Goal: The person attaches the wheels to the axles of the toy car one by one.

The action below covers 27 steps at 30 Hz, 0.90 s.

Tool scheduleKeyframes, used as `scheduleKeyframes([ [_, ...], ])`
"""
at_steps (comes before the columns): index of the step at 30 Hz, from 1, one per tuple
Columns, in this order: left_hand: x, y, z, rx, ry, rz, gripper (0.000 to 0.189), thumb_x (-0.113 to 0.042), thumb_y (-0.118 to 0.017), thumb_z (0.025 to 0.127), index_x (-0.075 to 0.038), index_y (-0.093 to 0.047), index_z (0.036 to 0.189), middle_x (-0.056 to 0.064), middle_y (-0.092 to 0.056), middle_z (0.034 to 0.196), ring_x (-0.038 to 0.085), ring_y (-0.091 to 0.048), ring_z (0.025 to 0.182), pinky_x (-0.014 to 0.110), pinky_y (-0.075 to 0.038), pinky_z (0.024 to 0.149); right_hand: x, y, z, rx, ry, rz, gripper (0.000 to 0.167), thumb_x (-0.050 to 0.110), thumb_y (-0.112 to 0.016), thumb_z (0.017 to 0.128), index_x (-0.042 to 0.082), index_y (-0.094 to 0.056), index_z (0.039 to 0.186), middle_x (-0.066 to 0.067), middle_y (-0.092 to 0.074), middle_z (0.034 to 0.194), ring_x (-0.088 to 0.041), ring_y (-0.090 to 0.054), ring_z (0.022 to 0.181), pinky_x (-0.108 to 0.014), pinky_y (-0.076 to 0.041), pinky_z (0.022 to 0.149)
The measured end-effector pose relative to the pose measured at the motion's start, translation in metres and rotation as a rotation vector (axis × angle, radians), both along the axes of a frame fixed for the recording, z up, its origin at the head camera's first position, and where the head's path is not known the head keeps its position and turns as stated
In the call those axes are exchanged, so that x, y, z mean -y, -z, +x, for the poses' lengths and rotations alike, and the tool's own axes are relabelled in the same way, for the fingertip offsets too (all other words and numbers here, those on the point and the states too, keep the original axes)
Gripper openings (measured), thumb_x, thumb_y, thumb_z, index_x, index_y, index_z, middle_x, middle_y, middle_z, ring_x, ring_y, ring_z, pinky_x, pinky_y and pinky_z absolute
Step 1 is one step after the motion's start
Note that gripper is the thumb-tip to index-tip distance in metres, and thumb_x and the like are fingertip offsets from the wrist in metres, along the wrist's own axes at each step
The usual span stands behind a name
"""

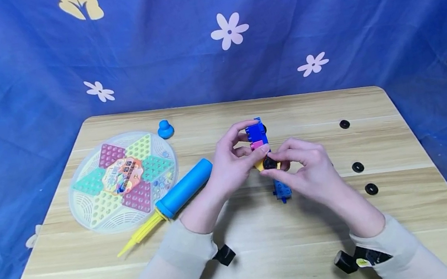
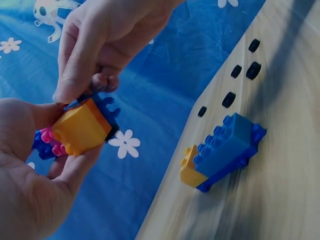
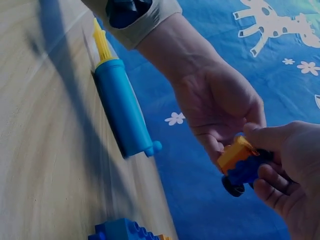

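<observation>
My left hand (image 1: 233, 160) grips a toy block vehicle, with a blue brick part (image 1: 254, 132), a pink piece (image 1: 257, 145) and a yellow brick (image 2: 82, 127). The thumb and fingers of my right hand (image 1: 310, 167) pinch a black wheel (image 1: 269, 163) at the vehicle's yellow end. Whether that wheel is seated cannot be told. Another black wheel (image 3: 232, 186) shows on the vehicle's side in the right wrist view. Beneath the hands, a second block vehicle (image 2: 225, 150), blue with a yellow brick, stands on the table.
Several loose black wheels (image 1: 357, 167) lie at the table's right. To the left are a round Chinese checkers board (image 1: 77, 200), a blue and yellow hand pump (image 1: 185, 188) and a small blue knobbed piece (image 1: 165, 130). Blue patterned cloth (image 1: 195, 66) surrounds the wooden table (image 1: 267, 258).
</observation>
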State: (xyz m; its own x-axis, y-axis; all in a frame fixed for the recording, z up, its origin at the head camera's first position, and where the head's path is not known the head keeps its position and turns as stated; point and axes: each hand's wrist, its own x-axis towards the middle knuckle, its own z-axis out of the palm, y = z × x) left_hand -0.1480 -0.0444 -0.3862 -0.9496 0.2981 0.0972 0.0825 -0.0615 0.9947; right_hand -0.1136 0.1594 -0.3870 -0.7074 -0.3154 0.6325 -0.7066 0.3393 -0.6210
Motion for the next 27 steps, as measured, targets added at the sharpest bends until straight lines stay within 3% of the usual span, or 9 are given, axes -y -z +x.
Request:
scheduleKeyframes([
  [4, 0.002, 0.000, 0.000, 0.043, 0.025, 0.062, 0.053, -0.008, -0.079, 0.097, -0.025, -0.060, 0.145, 0.018, -0.058, 0.121, 0.033, -0.076, 0.085, 0.040, -0.064, 0.072, 0.001, -0.001, -0.001, 0.001, -0.029, -0.012, 0.028, 0.000, -0.095, 0.076, 0.004, -0.084, 0.101, 0.002, -0.071, 0.085, -0.012, -0.064, 0.071, -0.017, -0.050, 0.065],
  [7, 0.004, -0.002, -0.001, 0.030, 0.028, 0.079, 0.054, -0.007, -0.078, 0.098, -0.023, -0.060, 0.146, 0.019, -0.058, 0.121, 0.034, -0.076, 0.088, 0.041, -0.065, 0.074, -0.001, -0.005, -0.001, -0.009, -0.046, -0.026, 0.031, -0.001, -0.094, 0.075, 0.002, -0.084, 0.103, 0.000, -0.071, 0.087, -0.013, -0.066, 0.073, -0.018, -0.053, 0.068],
  [11, 0.004, -0.004, -0.002, -0.001, 0.030, 0.072, 0.054, -0.007, -0.078, 0.098, -0.022, -0.059, 0.146, 0.019, -0.059, 0.121, 0.034, -0.076, 0.088, 0.043, -0.065, 0.075, -0.006, -0.010, -0.001, -0.028, -0.037, -0.009, 0.030, -0.002, -0.094, 0.075, 0.002, -0.083, 0.103, -0.001, -0.073, 0.090, -0.015, -0.067, 0.074, -0.019, -0.055, 0.070],
  [17, 0.003, -0.004, -0.002, -0.017, 0.019, 0.048, 0.053, -0.008, -0.078, 0.098, -0.020, -0.060, 0.146, 0.018, -0.059, 0.120, 0.033, -0.075, 0.083, 0.043, -0.065, 0.076, -0.006, -0.013, 0.000, -0.047, -0.015, 0.086, 0.026, 0.001, -0.092, 0.079, 0.004, -0.083, 0.103, 0.000, -0.074, 0.088, -0.011, -0.065, 0.071, -0.019, -0.053, 0.062],
  [22, 0.003, -0.005, -0.001, -0.025, 0.013, 0.034, 0.052, -0.009, -0.079, 0.097, -0.021, -0.061, 0.145, 0.017, -0.059, 0.121, 0.033, -0.075, 0.084, 0.044, -0.065, 0.076, -0.005, -0.012, 0.001, -0.042, -0.006, 0.066, 0.026, 0.001, -0.094, 0.077, 0.003, -0.084, 0.100, 0.000, -0.073, 0.085, -0.011, -0.062, 0.068, -0.015, -0.049, 0.062],
  [27, 0.003, -0.005, 0.001, -0.015, 0.018, 0.040, 0.051, -0.008, -0.079, 0.097, -0.020, -0.062, 0.144, 0.018, -0.061, 0.120, 0.034, -0.076, 0.084, 0.044, -0.065, 0.076, -0.004, -0.008, -0.003, -0.029, -0.049, 0.017, 0.029, -0.001, -0.096, 0.074, 0.002, -0.083, 0.100, -0.002, -0.075, 0.085, -0.012, -0.065, 0.068, -0.019, -0.053, 0.062],
])
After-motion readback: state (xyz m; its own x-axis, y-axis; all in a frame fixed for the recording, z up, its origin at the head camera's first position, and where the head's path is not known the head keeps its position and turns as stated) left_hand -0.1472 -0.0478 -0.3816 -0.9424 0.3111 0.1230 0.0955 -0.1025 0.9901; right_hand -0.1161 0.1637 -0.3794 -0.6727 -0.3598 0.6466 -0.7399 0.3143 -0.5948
